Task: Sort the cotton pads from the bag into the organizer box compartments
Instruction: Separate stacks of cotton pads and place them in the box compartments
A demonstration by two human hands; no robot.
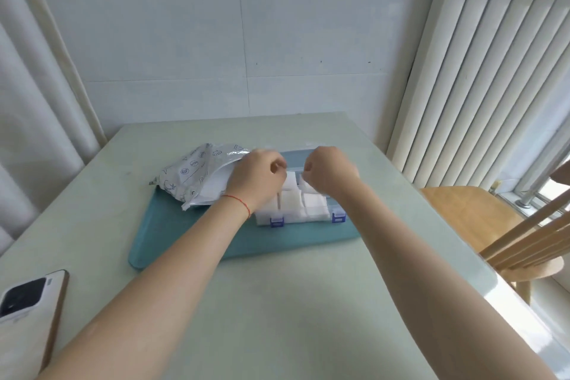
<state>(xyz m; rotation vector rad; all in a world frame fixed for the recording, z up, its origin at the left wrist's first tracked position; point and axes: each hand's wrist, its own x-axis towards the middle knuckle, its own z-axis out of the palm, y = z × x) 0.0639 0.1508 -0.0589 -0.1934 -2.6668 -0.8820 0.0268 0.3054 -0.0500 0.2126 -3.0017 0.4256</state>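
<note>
Here | both hands (257,174) (330,171) curled, grip contents unclear | square fluffy pads (314,205) | clear box (337,216)

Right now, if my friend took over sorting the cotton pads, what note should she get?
Left hand: curled over the clear plastic organizer box, near the crinkly white printed bag.
Right hand: fingers pinched at a white square cotton pad over a back compartment; the grip is partly hidden.
Box and bag lie on the teal mat.
Done: the front compartments in view hold pads.
Left: pads still show in the open bag; rear compartments are hidden by the hands.
</note>
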